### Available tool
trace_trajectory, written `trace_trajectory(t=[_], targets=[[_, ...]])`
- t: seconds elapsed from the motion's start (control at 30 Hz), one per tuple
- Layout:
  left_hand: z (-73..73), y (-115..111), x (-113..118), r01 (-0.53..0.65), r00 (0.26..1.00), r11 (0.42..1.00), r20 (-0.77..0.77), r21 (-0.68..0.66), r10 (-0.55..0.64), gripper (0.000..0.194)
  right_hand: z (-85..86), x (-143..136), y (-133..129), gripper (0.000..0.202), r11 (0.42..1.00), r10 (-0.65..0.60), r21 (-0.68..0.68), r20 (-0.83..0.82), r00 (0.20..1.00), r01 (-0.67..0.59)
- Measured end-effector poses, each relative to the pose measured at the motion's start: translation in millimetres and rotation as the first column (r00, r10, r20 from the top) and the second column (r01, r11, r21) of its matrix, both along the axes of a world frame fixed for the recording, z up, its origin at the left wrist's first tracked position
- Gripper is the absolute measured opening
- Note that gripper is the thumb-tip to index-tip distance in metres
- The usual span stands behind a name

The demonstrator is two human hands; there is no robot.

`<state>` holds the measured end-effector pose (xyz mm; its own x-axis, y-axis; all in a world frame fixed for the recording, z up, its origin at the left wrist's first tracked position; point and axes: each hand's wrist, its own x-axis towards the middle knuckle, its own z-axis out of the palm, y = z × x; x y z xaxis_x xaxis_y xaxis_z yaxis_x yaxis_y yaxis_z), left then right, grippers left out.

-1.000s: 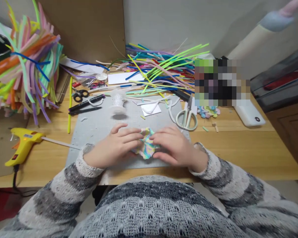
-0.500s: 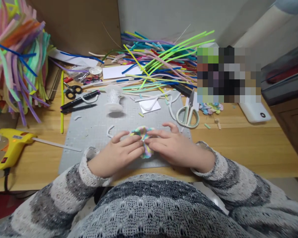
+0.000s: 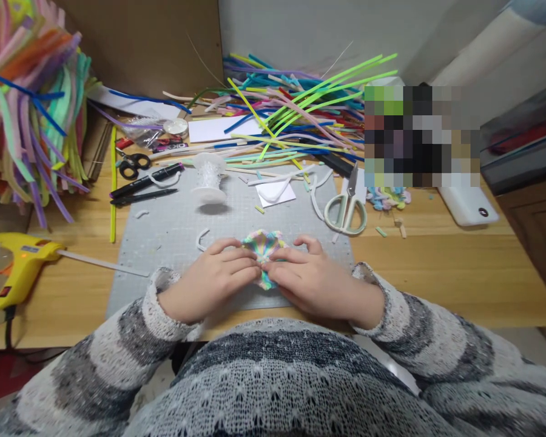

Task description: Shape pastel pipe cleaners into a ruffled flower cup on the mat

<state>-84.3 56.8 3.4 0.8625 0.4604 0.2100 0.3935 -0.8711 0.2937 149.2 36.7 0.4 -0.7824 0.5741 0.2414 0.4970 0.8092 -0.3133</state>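
A round, ruffled piece in pastel pink, yellow and turquoise [image 3: 264,243] lies low over the grey cutting mat [image 3: 164,243]. My left hand [image 3: 212,276] grips its left edge, fingers together and pointing right. From the other side my right hand [image 3: 313,276] has its fingertips on the piece, with the index finger bent up. The fingertips of both hands nearly meet at its middle, and the thumbs are hidden. Just left of the piece is a short bent white strip [image 3: 201,240].
Green-handled scissors [image 3: 346,215], a clear spool [image 3: 209,182], pens [image 3: 148,182] and black scissors [image 3: 131,164] lie beyond my hands. A yellow glue gun [image 3: 20,267] is at the left, a white phone [image 3: 468,203] at the right. Coloured stems [image 3: 300,103] are piled behind.
The ruffled piece has turned or spread, and more of its upper part shows. Both hands have shifted slightly, the right one a little left at the wrist.
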Motion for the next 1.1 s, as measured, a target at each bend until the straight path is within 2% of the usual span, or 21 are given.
trace_trajectory(t=[0.33,0.47,0.53,0.63,0.73,0.9,1.1], targets=[[-4.4,6.1,10.0,-0.081,0.997,0.995,-0.007,-0.064,0.081,0.012,-2.0,-15.7,-7.0,0.012,0.988,-0.154,-0.031,-0.018,0.988,0.154],[-6.3,10.4,15.1,-0.091,0.996,0.994,-0.026,-0.063,0.090,0.023,-2.3,-19.4,-2.9,0.011,0.982,-0.182,-0.059,-0.012,0.983,0.181],[-7.8,9.9,14.7,-0.101,0.995,0.993,0.002,-0.055,0.101,0.023,-2.2,-16.4,1.8,0.010,0.986,-0.153,-0.063,-0.013,0.988,0.152],[-8.7,8.2,9.2,-0.106,0.992,0.993,0.058,-0.061,0.109,0.019,-0.8,-3.1,13.8,0.010,0.998,-0.005,-0.070,0.001,1.000,0.005],[-7.2,8.6,2.9,-0.056,0.997,0.998,0.048,-0.032,0.058,0.023,3.3,12.9,24.8,0.018,0.995,0.079,-0.059,0.046,0.996,-0.076],[-6.7,11.6,1.6,0.015,0.998,1.000,0.053,0.009,-0.016,0.023,6.1,15.8,20.7,0.006,0.998,0.062,-0.027,0.036,0.997,-0.061],[-8.3,11.9,4.5,-0.057,0.997,0.996,0.052,-0.072,0.061,0.016,-1.4,-0.2,4.2,0.005,0.996,-0.086,-0.037,-0.030,0.996,0.084]])
